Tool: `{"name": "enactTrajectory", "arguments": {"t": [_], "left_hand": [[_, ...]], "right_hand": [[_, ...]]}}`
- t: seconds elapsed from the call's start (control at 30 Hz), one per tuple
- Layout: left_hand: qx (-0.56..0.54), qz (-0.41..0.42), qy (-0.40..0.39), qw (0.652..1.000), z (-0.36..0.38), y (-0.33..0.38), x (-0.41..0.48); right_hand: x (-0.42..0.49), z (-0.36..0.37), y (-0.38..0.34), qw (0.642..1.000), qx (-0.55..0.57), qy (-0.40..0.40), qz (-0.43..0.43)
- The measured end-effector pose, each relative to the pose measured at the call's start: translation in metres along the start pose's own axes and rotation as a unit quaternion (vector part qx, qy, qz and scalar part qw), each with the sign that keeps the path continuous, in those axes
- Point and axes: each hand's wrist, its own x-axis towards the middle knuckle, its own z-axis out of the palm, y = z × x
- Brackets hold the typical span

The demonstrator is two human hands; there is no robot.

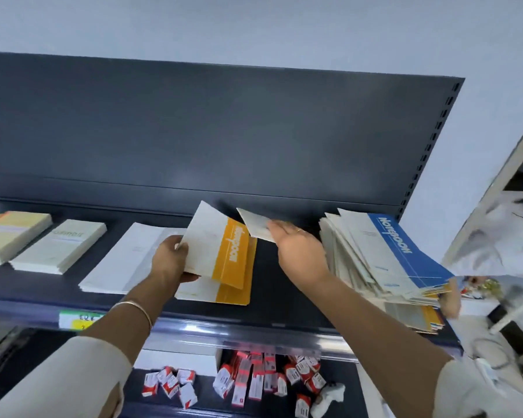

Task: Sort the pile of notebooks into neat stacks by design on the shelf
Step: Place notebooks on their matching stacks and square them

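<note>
Head view. Left hand (169, 260) clamped on an orange-banded notebook (221, 248), held tilted over the matching orange stack (233, 294) on the shelf (272, 282). Right hand (299, 251) pinches a pale notebook (254, 224), just beside the untidy pile (375, 257) at right. Pale stacks (58, 247) lie to the left.

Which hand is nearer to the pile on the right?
Right. The right hand, holding a white notebook, is beside the pile; the left hand, holding an orange notebook, is farther left.

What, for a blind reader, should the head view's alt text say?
A person's left hand holds an orange-banded notebook over its matching stack on a dark shelf; the right hand holds a pale notebook beside the unsorted pile.
</note>
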Motion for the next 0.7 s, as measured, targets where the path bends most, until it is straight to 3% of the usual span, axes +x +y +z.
{"name": "enactTrajectory", "arguments": {"t": [0.13, 0.37, 0.53, 0.7], "left_hand": [[0.039, -0.038, -0.018, 0.998, -0.013, -0.021, 0.009], [0.134, -0.025, -0.029, 0.990, -0.021, -0.034, 0.032], [0.226, -0.003, -0.037, 0.973, -0.023, -0.033, 0.042], [0.219, -0.011, -0.048, 0.974, -0.024, -0.039, 0.047]], "right_hand": [[0.012, 0.019, -0.041, 1.000, 0.000, -0.023, -0.017], [0.017, 0.066, -0.083, 0.985, -0.023, -0.154, -0.080], [0.019, 0.078, -0.087, 0.983, -0.032, -0.148, -0.103], [0.023, 0.085, -0.092, 0.986, -0.019, -0.119, -0.118]]}}
